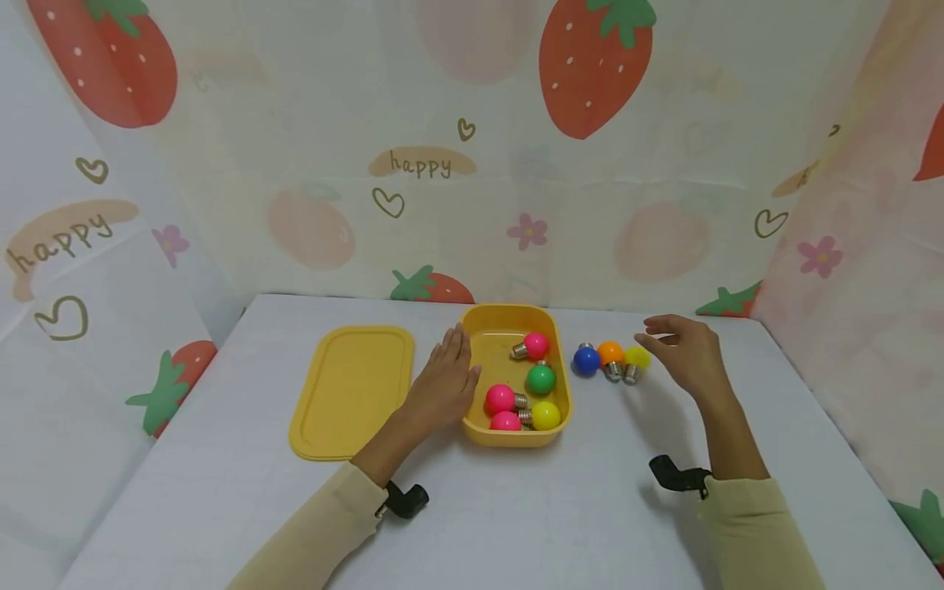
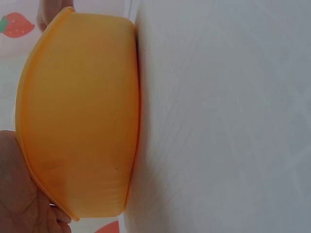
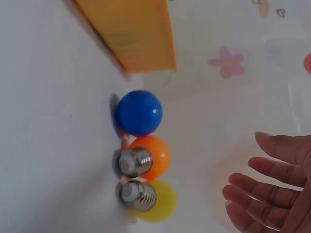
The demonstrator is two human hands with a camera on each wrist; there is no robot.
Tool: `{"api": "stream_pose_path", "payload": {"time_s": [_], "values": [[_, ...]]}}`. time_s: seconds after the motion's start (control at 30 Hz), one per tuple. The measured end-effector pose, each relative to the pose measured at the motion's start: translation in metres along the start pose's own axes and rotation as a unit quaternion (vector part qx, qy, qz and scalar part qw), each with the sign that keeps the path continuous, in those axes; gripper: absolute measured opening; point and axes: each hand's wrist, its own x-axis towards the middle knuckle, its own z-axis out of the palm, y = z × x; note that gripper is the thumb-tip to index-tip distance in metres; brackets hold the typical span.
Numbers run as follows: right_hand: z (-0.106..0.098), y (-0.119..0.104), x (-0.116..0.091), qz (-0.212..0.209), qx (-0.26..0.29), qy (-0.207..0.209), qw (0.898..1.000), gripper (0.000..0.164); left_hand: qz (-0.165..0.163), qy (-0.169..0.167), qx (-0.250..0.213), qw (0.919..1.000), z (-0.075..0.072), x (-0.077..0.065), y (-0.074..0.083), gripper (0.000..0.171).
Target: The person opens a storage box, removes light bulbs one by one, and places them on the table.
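Note:
A yellow plastic box (image 1: 517, 439) holds several light bulbs: a pink bulb (image 1: 536, 345), a green bulb (image 1: 541, 378), two more pink ones and a yellow one near its front. My left hand (image 1: 445, 378) rests against the box's left rim with its fingers straight. Right of the box, a blue bulb (image 1: 586, 360), an orange bulb (image 1: 610, 354) and a yellow bulb (image 1: 637, 358) lie in a row on the table. Above and to the right of that row hovers my right hand (image 1: 682, 348), its fingers loosely bent around nothing; the right wrist view shows it apart from the bulbs.
Left of the box lies a flat yellow lid (image 1: 354, 393) on the white table (image 1: 560, 524). A strawberry-printed cloth (image 1: 472, 229) stands behind the table's far edge and along both sides. Each wrist wears a small black camera (image 1: 678, 475).

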Motion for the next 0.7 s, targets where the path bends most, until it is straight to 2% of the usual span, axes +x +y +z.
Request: {"api": "stream_pose_path", "payload": {"time_s": [0.23, 0.53, 0.7], "values": [[0.007, -0.013, 0.000, -0.031, 0.017, -0.013, 0.999, 0.041, 0.001, 0.001, -0.005, 1.0000, -0.002, 0.000, 0.000, 0.066], [0.023, -0.040, -0.008, -0.046, 0.034, -0.054, 0.997, 0.040, 0.007, 0.002, -0.013, 0.9999, -0.001, 0.000, -0.001, 0.066], [0.031, -0.057, -0.008, -0.080, 0.029, -0.075, 0.994, 0.038, 0.004, 0.004, -0.009, 0.9999, -0.001, -0.001, 0.000, 0.066]]}}
